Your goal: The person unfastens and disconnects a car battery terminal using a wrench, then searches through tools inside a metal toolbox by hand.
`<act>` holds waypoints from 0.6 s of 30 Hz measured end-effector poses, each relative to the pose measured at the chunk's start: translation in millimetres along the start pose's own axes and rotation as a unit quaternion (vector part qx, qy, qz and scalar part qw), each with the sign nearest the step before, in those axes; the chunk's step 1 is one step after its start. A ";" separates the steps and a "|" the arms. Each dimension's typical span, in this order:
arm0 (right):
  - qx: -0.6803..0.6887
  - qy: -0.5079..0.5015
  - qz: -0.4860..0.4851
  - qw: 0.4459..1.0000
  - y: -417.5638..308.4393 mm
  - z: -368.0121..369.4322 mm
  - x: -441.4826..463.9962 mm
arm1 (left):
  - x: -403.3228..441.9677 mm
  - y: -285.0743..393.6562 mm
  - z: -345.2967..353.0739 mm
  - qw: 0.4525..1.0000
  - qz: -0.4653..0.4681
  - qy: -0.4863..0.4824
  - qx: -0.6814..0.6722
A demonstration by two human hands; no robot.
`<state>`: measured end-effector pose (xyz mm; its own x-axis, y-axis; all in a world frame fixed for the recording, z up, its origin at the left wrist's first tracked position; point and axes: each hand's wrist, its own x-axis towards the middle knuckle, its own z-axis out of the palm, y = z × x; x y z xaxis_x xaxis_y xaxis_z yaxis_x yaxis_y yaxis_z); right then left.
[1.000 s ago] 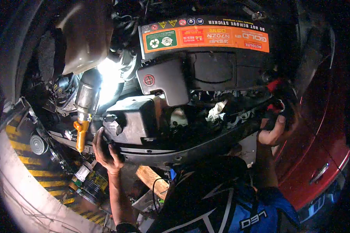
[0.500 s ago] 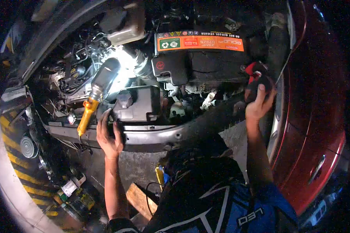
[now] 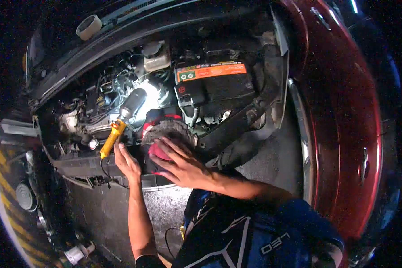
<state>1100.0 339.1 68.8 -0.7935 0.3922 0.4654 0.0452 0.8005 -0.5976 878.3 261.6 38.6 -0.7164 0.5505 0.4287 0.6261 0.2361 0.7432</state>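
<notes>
My right hand (image 3: 183,167) reaches across to the front of the engine bay, fingers spread over a red, black and grey cloth item (image 3: 167,129) that resembles a cap. The palm side of this hand is hidden. To its left, my left hand (image 3: 128,164) has its fingers stretched out beside the lower end of a yellow-handled work light (image 3: 114,136). Whether it touches the handle I cannot tell. The lit lamp rests among the engine parts. Behind the cloth stands a car battery (image 3: 219,85) with an orange label.
A white fluid reservoir (image 3: 157,61) sits left of the battery. A roll of tape (image 3: 89,27) lies on the car beyond the engine bay. Along the right side stands a red car (image 3: 344,111). A yellow-and-black striped kerb (image 3: 11,196) runs along the left.
My right hand has brought the red and black cloth item from the far right to the front middle. The left hand stays near the work light. The view has shifted.
</notes>
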 end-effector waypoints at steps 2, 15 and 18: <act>0.042 0.050 0.038 0.997 -2.8 -9.8 -11.7 | -2.8 5.8 -3.4 1.000 0.001 -0.001 0.009; -0.117 0.295 0.372 0.872 98.4 -163.4 -121.1 | -2.9 14.4 0.4 0.995 0.030 -0.037 0.083; -0.081 0.344 0.372 0.858 137.1 -194.9 -114.5 | -3.4 15.3 4.9 0.992 0.024 -0.033 0.118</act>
<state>1315.4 492.2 60.9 0.0348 0.9523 0.3033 0.5128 0.2435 -0.8232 891.8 267.2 46.0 -0.6675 0.6144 0.4206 0.7190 0.3849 0.5787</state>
